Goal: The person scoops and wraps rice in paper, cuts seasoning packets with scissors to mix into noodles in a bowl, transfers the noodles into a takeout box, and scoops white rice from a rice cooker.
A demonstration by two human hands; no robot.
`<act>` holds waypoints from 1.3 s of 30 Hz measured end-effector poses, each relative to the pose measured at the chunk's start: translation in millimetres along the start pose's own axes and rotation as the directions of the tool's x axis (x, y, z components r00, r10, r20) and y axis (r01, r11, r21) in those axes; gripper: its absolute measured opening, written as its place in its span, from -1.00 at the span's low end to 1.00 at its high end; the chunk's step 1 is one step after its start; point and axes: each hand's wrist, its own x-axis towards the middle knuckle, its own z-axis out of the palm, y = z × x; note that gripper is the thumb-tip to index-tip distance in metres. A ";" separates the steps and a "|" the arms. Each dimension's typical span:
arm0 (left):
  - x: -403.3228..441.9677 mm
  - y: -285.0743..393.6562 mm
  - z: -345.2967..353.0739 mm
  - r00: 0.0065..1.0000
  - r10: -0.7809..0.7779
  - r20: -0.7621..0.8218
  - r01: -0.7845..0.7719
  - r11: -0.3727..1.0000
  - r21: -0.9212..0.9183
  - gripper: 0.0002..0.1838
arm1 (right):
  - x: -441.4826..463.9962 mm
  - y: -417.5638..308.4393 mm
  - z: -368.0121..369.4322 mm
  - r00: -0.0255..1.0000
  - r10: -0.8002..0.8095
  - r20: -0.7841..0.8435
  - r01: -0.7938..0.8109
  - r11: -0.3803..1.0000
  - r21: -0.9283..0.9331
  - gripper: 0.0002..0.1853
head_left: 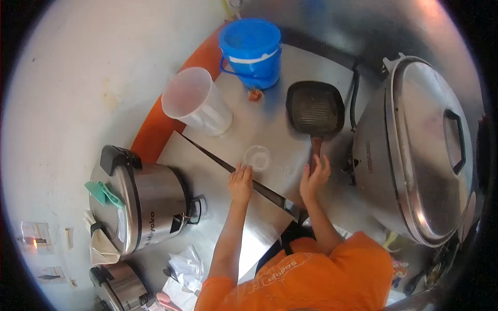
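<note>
My left hand (241, 182) is at the near left rim of a small clear plastic cup (258, 157), its fingers bent and close together against the cup's edge. The cup is on the steel counter, just beyond a dark raised seam. To the right, my right hand (315, 179) is open, fingers apart and nothing visible in it. Its fingertips come close to the brown handle of a black square grill pan (315, 108); I cannot tell whether they touch it. The pan lies flat with its ridged inside facing up.
A tall translucent container (198, 101) and a lidded blue bucket (251, 54) stand at the back. On the left is a large rice cooker (155, 202) with a green clip on top; a smaller cooker (122, 287) is below. A big steel cooker (415, 150) fills the right side.
</note>
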 end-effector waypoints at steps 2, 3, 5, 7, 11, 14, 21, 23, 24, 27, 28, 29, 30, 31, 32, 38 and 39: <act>4.3 -13.9 1.3 0.999 -0.050 -0.020 0.052 0.997 0.055 -0.78 | 23.5 -30.7 23.9 0.995 -0.059 0.077 0.028 0.932 0.360 -0.70; 6.2 -21.1 0.8 0.997 -0.070 -0.022 0.072 0.994 0.080 -0.77 | 38.9 -39.4 43.1 0.977 -0.060 0.206 -0.085 0.774 0.627 -0.72; 11.3 -33.2 1.5 0.993 -0.116 -0.005 0.116 0.988 0.097 -0.74 | 102.8 -78.6 71.7 0.974 0.019 0.227 -0.198 0.562 0.803 -0.80; 17.1 -46.3 0.2 0.986 -0.164 0.041 0.160 0.983 0.090 -0.70 | 161.4 -97.5 115.8 0.915 0.212 0.343 -0.401 0.394 0.827 -0.79; 27.9 -44.2 -21.0 0.950 -0.269 0.157 0.270 0.963 0.014 -0.52 | 239.3 -108.4 201.7 0.786 0.455 0.419 -0.578 0.300 0.759 -0.70; 19.8 -32.7 -34.9 0.966 -0.240 0.094 0.246 0.968 -0.052 -0.42 | 264.4 -100.4 215.8 0.572 0.386 0.724 -0.797 0.055 0.601 -0.77; -92.0 -18.9 -82.6 0.892 -0.446 0.072 0.447 0.851 -0.274 -0.66 | 310.7 -109.5 237.2 0.526 0.329 0.784 -0.788 -0.158 0.595 -0.93; -120.4 -12.3 -104.8 0.817 -0.569 0.092 0.563 0.754 -0.339 -0.75 | 312.0 -119.0 210.3 0.542 0.362 0.758 -0.793 -0.080 0.604 -0.94; -138.5 -12.9 -108.4 0.786 -0.615 0.066 0.604 0.740 -0.298 -0.78 | 309.0 -112.0 225.1 0.594 0.405 0.695 -0.789 0.122 0.603 -0.89; -196.4 -14.1 -114.9 0.695 -0.719 -0.001 0.704 0.680 -0.206 -0.87 | 289.8 -81.4 263.4 0.591 0.423 0.687 -0.806 0.280 0.521 -0.72; -211.6 -14.4 -114.7 0.673 -0.739 -0.018 0.723 0.663 -0.197 -0.88 | 274.4 -80.4 245.7 0.471 0.361 0.805 -0.871 0.049 0.488 -0.68; -223.6 -12.6 -114.1 0.651 -0.758 -0.035 0.741 0.644 -0.190 -0.88 | 268.1 -81.7 233.8 0.357 0.258 0.898 -0.896 -0.176 0.407 -0.64; -232.3 -9.5 -113.5 0.594 -0.804 -0.026 0.775 0.580 -0.250 -0.88 | 267.4 -80.3 241.2 0.349 0.247 0.904 -0.894 -0.203 0.400 -0.60; -238.6 -6.8 -112.8 0.536 -0.844 -0.013 0.801 0.514 -0.308 -0.88 | 263.5 -72.7 261.4 0.340 0.234 0.911 -0.890 -0.231 0.392 -0.57; -247.0 -4.2 -113.7 0.478 -0.879 0.007 0.821 0.444 -0.359 -0.88 | 259.9 -67.4 273.8 0.328 0.224 0.918 -0.886 -0.263 0.381 -0.53; -261.7 16.2 -126.2 0.387 -0.916 0.107 0.859 0.316 -0.402 -0.85 | 258.4 -94.1 253.8 0.482 0.351 0.803 -0.858 0.000 0.514 -0.48; -264.4 17.9 -128.1 0.377 -0.918 0.125 0.864 0.299 -0.405 -0.85 | 256.3 -98.9 253.0 0.502 0.336 0.797 -0.836 -0.045 0.546 -0.46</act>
